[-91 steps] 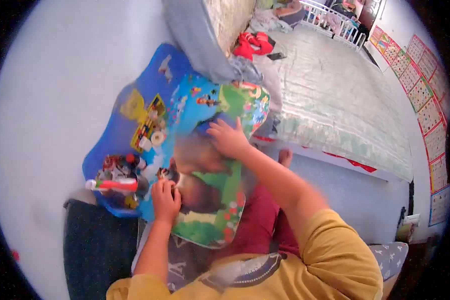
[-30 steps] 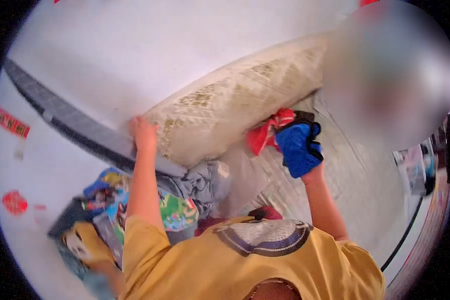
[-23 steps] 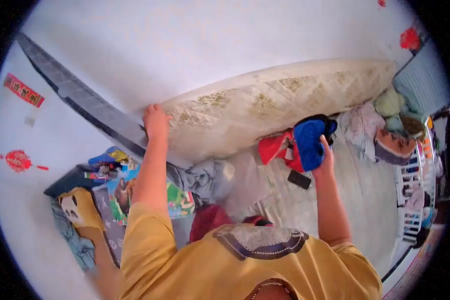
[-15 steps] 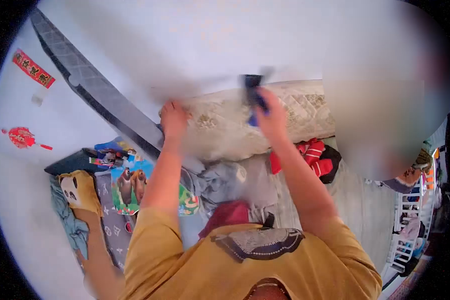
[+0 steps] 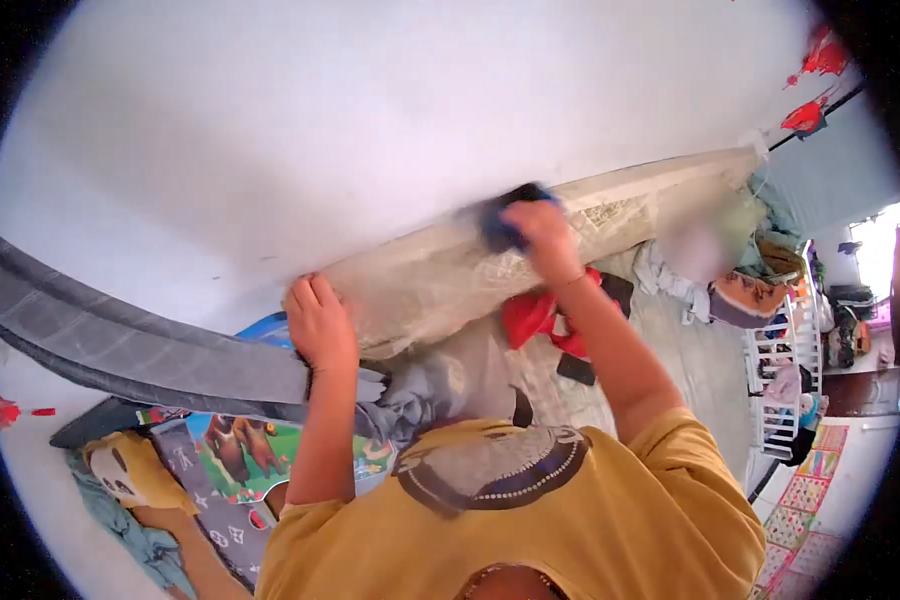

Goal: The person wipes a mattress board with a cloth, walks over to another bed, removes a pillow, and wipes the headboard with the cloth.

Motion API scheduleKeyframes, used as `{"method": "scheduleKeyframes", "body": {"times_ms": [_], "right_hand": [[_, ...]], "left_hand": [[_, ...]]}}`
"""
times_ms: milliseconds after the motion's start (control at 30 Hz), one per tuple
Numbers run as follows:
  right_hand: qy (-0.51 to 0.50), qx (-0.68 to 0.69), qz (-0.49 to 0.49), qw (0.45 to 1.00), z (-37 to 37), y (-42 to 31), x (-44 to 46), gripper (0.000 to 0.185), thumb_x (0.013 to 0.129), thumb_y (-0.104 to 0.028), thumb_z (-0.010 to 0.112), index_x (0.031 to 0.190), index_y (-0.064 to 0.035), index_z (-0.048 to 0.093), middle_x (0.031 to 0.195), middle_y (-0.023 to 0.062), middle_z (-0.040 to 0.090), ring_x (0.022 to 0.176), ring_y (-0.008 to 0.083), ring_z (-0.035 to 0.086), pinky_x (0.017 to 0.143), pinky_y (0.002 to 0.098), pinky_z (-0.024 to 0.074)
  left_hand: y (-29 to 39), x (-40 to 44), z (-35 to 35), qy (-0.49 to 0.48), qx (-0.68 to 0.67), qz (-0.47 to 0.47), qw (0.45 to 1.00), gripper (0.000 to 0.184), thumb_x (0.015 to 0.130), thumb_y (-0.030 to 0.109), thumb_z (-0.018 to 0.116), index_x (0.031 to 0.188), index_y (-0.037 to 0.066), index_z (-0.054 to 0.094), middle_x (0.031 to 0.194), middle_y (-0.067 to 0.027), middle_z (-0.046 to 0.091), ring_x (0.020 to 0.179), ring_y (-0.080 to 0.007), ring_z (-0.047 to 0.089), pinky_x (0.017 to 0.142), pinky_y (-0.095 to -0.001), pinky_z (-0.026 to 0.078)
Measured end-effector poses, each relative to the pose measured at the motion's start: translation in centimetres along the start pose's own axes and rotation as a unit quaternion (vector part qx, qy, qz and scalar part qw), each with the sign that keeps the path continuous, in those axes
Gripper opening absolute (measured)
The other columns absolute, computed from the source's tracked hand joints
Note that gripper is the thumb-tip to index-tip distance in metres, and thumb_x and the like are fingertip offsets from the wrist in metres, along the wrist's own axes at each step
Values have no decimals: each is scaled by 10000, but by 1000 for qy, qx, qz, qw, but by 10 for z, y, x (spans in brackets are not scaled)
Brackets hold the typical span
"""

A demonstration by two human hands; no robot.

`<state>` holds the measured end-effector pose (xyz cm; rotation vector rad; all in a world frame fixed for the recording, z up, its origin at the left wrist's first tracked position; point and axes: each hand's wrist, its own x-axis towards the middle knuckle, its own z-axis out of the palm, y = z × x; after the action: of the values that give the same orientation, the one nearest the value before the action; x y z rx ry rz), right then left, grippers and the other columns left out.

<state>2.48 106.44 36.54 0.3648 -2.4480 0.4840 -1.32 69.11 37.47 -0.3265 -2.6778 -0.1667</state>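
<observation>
A long beige quilted panel (image 5: pixel 410 290), padded like a mattress or headboard, runs along the white wall. My left hand (image 5: pixel 320 320) rests at its near left end, fingers curled over the top edge. Near the panel's middle, my right hand (image 5: pixel 545 238) is closed around a blurred dark blue and black object (image 5: pixel 503 220). That object is at the panel's top edge beside the wall; its kind is not clear, and the hand hides part of it.
Grey folded fabric (image 5: pixel 150 335) stretches off to the left. Below lie a cartoon bear mat (image 5: pixel 255 455), a panda cushion (image 5: pixel 130 470) and red cloth (image 5: pixel 530 318). At the right stands a white railing (image 5: pixel 775 385), with a pile of clothes near it.
The view has turned to the right. My right hand still grips the dark object, now against the panel's top edge. My left hand stays at the panel's left end.
</observation>
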Motion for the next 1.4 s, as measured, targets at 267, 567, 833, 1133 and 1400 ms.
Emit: {"method": "scheduleKeyframes", "body": {"times_ms": [267,567,833,1133,1400], "right_hand": [[-41,-17,86,995,24,-41,4,429,758,22,589,1155,-90,708,1201,144,682,1146,360,613,1011,465,475],[-96,80,-74,989,46,-45,16,407,845,-79,576,1238,-120,673,1254,83,652,1191,305,590,1036,487,449],[0,24,-9,1000,-84,164,-46,535,663,31,659,1170,-136,703,1221,97,682,1149,338,611,1005,460,476],[128,-5,74,989,-71,160,-67,448,734,-2,631,1165,-97,704,1215,141,670,1172,366,584,1042,482,452],[-22,132,-64,989,50,-54,10,335,841,-121,595,1163,-87,680,1252,104,644,1148,320,592,1036,470,453]], "left_hand": [[-1,0,8,-7,38,19,999,659,659,271,892,1199,50,585,1193,-110,585,1151,-324,572,968,-443,483],[27,-2,-4,-59,35,-72,995,569,765,220,848,1205,27,543,1248,-159,557,1228,-364,521,1018,-465,470],[59,5,-14,-81,56,-85,991,622,738,184,867,1227,8,525,1273,-171,540,1236,-396,500,993,-461,493],[64,17,-9,-126,156,-87,976,690,707,364,874,1195,15,533,1240,-152,544,1180,-380,545,949,-456,513],[51,17,4,-135,162,-70,975,781,698,419,877,1246,-2,513,1304,-227,533,1197,-430,543,1008,-497,487]]}}
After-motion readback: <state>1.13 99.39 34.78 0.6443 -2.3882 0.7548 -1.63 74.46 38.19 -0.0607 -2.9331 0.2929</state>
